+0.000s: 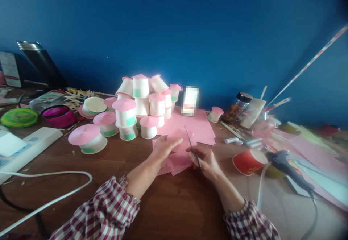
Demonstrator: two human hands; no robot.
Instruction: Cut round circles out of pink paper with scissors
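Observation:
My left hand holds a pink paper piece above a small stack of pink sheets on the wooden table. My right hand is closed round a pair of scissors, whose blades point up into the pink paper. Behind my hands lies a larger pink sheet. A pile of white paper cups with pink lids stands further back, stacked upside down in layers.
A red cup lies on its side at right, beside a black glue gun. A jar, pens and paper strips clutter the far right. At left are a white power strip, a white cable, magenta and green tape rolls.

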